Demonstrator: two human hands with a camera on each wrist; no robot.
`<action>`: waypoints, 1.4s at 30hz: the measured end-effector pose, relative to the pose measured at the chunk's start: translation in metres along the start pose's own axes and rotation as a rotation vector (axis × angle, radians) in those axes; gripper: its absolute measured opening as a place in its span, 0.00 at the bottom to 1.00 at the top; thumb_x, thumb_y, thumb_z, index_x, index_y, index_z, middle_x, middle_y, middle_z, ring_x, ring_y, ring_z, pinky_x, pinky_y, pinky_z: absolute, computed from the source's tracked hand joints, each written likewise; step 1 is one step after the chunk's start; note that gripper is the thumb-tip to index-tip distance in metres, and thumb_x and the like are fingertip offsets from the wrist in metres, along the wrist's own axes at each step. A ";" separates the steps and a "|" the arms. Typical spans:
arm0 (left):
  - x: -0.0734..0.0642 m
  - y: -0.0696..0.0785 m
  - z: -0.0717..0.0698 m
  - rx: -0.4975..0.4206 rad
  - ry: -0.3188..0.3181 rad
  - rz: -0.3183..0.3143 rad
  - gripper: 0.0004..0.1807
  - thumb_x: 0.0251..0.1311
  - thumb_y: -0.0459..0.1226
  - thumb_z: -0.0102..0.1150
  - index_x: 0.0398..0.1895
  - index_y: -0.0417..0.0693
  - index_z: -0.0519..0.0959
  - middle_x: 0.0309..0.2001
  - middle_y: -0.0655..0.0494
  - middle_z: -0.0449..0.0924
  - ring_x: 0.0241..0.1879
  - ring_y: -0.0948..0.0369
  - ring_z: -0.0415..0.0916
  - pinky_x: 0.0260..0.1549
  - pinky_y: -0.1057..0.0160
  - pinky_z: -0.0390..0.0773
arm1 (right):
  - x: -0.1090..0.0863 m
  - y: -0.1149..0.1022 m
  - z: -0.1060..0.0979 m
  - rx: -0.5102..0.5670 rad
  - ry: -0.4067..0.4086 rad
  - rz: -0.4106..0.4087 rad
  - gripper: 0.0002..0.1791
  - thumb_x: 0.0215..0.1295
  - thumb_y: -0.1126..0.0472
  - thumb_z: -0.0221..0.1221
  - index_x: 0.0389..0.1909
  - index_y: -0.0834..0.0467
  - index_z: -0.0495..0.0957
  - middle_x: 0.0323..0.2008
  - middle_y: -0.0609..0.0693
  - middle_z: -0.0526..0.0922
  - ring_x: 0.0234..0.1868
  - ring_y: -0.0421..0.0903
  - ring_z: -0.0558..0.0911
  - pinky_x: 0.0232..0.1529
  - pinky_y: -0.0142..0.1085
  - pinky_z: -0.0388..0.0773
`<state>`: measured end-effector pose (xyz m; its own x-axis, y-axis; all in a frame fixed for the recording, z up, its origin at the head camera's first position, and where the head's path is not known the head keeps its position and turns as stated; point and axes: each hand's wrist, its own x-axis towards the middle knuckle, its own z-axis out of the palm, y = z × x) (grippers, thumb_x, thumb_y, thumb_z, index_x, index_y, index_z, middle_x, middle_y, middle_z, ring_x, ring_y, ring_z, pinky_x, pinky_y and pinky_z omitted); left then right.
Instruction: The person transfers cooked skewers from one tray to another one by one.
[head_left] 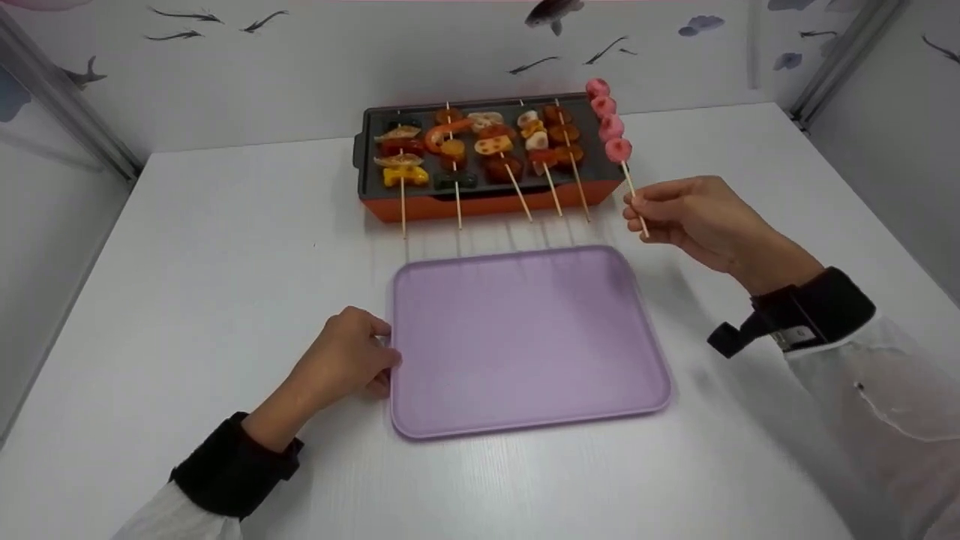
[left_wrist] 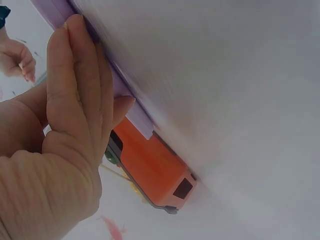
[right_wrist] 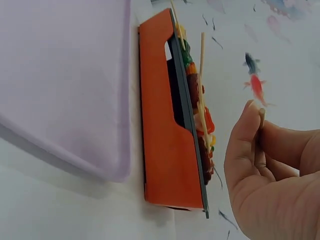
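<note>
At nine o'clock on the lilac tray (head_left: 529,341), I see the left hand (head_left: 349,356) holding the rim between thumb and fingers, while at the tray's two o'clock the right hand (head_left: 697,221) pinches the stick of a pink-ball skewer (head_left: 609,127) that points toward eleven o'clock, well apart from the left hand. Just beyond the tray's far edge, at twelve, I have the grill (head_left: 431,210) bearing five more skewers (head_left: 405,176), a patterned wall (head_left: 375,60) close behind; white tabletop (head_left: 225,247) spreads widest at nine.
</note>
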<state>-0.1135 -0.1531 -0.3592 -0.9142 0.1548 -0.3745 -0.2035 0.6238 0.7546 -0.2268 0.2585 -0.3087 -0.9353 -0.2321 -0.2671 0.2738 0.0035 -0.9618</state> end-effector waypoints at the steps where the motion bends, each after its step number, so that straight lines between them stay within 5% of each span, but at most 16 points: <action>1: 0.001 0.000 0.000 0.002 0.001 -0.002 0.17 0.62 0.24 0.60 0.55 0.26 0.79 0.24 0.47 0.85 0.20 0.59 0.83 0.21 0.67 0.81 | -0.007 0.002 0.001 -0.016 -0.002 -0.006 0.13 0.68 0.63 0.66 0.48 0.67 0.84 0.40 0.59 0.85 0.38 0.45 0.87 0.41 0.34 0.85; 12: 0.001 0.002 0.001 -0.004 0.001 -0.013 0.08 0.63 0.25 0.61 0.42 0.29 0.85 0.24 0.47 0.85 0.21 0.58 0.85 0.23 0.66 0.83 | -0.080 0.041 0.005 -0.187 -0.105 0.059 0.13 0.69 0.61 0.66 0.48 0.66 0.85 0.39 0.55 0.88 0.39 0.45 0.88 0.42 0.37 0.86; 21: 0.001 0.002 0.001 -0.012 0.001 -0.032 0.05 0.63 0.25 0.61 0.34 0.32 0.86 0.23 0.47 0.85 0.21 0.57 0.85 0.23 0.65 0.83 | -0.123 0.072 0.003 -0.182 -0.233 0.153 0.15 0.69 0.66 0.64 0.50 0.72 0.83 0.37 0.56 0.89 0.37 0.45 0.88 0.42 0.40 0.86; 31: -0.002 0.002 0.000 0.003 0.002 -0.009 0.05 0.63 0.25 0.61 0.32 0.33 0.86 0.22 0.47 0.85 0.21 0.58 0.84 0.23 0.65 0.83 | -0.141 0.101 0.005 -0.121 -0.277 0.258 0.16 0.69 0.66 0.63 0.51 0.75 0.81 0.38 0.59 0.88 0.38 0.48 0.89 0.42 0.41 0.86; 42: -0.002 0.001 0.000 0.004 0.000 0.023 0.07 0.62 0.24 0.60 0.30 0.34 0.86 0.22 0.48 0.84 0.20 0.58 0.84 0.23 0.64 0.83 | -0.143 0.110 0.004 -0.176 -0.264 0.268 0.15 0.69 0.64 0.64 0.46 0.75 0.83 0.36 0.60 0.87 0.36 0.49 0.89 0.38 0.40 0.87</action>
<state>-0.1120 -0.1528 -0.3583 -0.9185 0.1695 -0.3573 -0.1809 0.6233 0.7607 -0.0621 0.2884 -0.3761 -0.7402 -0.4415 -0.5072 0.4364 0.2584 -0.8618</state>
